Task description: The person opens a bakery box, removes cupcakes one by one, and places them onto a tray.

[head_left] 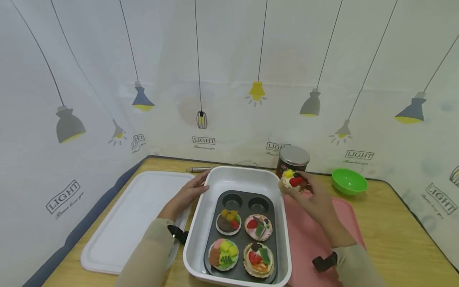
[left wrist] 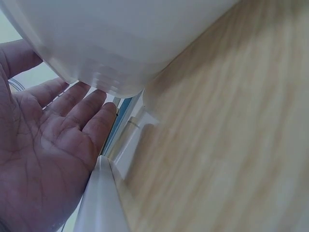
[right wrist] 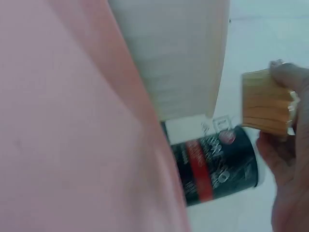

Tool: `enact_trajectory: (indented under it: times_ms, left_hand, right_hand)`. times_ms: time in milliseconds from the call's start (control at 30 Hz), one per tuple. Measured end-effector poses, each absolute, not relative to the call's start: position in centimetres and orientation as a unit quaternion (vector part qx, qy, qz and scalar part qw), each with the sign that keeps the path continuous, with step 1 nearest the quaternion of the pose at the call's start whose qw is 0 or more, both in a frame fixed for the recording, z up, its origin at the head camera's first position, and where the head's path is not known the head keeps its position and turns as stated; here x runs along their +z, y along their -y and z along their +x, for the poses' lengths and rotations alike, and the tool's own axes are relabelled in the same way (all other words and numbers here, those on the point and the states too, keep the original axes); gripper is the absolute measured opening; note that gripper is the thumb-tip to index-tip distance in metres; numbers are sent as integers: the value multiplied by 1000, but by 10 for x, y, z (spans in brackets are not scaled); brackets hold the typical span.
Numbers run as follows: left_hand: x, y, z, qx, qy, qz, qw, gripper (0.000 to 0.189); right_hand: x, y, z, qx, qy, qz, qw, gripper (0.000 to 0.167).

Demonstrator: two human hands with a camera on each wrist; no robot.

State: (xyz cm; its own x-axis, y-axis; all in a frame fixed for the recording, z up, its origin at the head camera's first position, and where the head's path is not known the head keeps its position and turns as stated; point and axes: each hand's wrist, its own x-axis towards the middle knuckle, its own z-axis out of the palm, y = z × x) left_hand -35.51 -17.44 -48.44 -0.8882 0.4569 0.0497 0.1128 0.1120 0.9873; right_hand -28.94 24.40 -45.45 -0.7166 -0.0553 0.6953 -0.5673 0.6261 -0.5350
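Head view: a wood-grain table (head_left: 398, 227) stands against a white backdrop cloth (head_left: 229, 52) printed with pendant lamps (head_left: 310, 104), eight whole ones and part of a ninth at the right edge, and six "LIGHT" labels. On the table are one white tray (head_left: 132, 215) at left, one pink tray (head_left: 305, 251) at right, and between them one white rectangular pan (head_left: 244, 179) overlapping both. Behind lie one whisk (head_left: 204, 169), one lidded canister (head_left: 295, 155) and one green bowl (head_left: 348, 181). Inside the pan sits one dark six-cup muffin tin (head_left: 245, 202), its four nearer cups filled with four decorated fruit tarts (head_left: 228, 222). A fifth, the strawberry-topped tart (head_left: 291, 183), is in the right hand (head_left: 319, 203), at the pan's far right corner in front of the canister. The left hand (head_left: 184, 197) is at the pan's far left side.

Left wrist view: the left hand holds the pan by its edge, four fingers nearly side by side with their tips against it, the thumb apart from them and reaching over the rim.

Right wrist view: the right thumb and fingers pinch the tart by its tan, ridged shell. The one canister, black with a red band, stands beyond the pink tray, near the pan's outer wall.
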Motion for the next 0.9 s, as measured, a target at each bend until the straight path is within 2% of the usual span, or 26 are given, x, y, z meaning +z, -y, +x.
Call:
enact_trajectory:
  times_ms: [133,333,667,900]
  left_hand:
    - [-484,172,-354,636,-734,195,136,64]
    - [-482,173,-352,630,-741,184,141,64]
    - [-484,177,-358,637,-732,196,141,63]
    - [-486,175,-358,634,-734,202,137,65]
  right_hand:
    - [-465,-255,-292,418,830,129,347,61]
    - [-483,-265,-295,429,851,33,301,61]
    - [-488,-268,-308,404,869,52,281,61]
    - [-491,-270,-307,394,889,32,233,66]
